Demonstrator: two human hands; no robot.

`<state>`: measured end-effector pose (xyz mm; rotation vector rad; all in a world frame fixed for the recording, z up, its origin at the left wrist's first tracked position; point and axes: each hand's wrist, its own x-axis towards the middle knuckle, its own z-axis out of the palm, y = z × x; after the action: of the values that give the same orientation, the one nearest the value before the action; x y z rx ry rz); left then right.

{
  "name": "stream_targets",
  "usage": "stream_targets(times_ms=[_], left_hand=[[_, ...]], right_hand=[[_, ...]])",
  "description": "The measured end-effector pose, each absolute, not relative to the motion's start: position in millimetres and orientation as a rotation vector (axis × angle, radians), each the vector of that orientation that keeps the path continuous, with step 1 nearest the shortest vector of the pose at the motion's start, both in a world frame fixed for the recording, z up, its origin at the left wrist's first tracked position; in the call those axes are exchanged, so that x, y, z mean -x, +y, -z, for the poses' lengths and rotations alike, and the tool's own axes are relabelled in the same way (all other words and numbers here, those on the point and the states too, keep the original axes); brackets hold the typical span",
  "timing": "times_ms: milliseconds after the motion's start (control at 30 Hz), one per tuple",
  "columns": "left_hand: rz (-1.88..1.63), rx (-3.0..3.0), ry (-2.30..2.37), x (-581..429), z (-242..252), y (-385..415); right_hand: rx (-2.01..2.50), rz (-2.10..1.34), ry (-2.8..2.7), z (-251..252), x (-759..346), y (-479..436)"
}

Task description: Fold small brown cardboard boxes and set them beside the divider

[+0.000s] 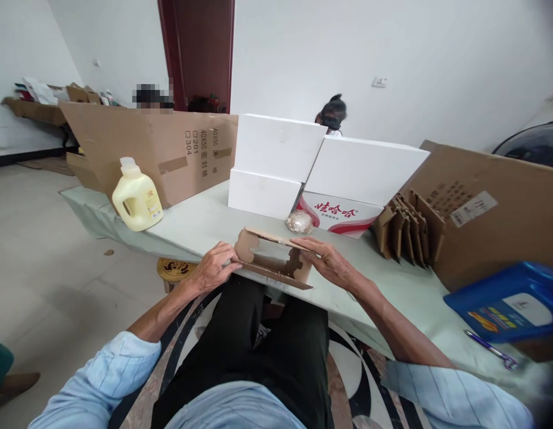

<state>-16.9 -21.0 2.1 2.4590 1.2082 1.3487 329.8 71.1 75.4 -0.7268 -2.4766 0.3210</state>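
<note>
A small brown cardboard piece (276,275), folded into an open frame with notched flaps, rests at the table's near edge. My left hand (216,264) grips its left end, thumb and fingers closed on the edge. At its right end, my right hand (328,261) holds the upper edge, fingers lying over the board. Just behind it sits a clear ball of what looks like wound tape or plastic (300,221). Beyond stand stacked white boxes (276,149) and a white box with red print (343,213).
A pale yellow jug (140,199) stands left by a large carton (187,155). Folded cardboard pieces (406,229) lean at right before another carton (482,208). A blue jug (513,304) and a purple pen (491,348) lie near right. Two people are partly hidden behind the boxes.
</note>
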Motion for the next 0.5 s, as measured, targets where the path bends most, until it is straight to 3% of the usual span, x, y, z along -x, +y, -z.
stream_targets(times_ms=[233, 500], left_hand=[[-1.487, -2.341, 1.330, -14, -42, -46], [-1.512, -2.094, 1.395, -13, -35, -29]], right_hand=[[0.842, -0.536, -2.451, -106, -336, 75], [0.814, -0.562, -2.523, -111, -320, 72]])
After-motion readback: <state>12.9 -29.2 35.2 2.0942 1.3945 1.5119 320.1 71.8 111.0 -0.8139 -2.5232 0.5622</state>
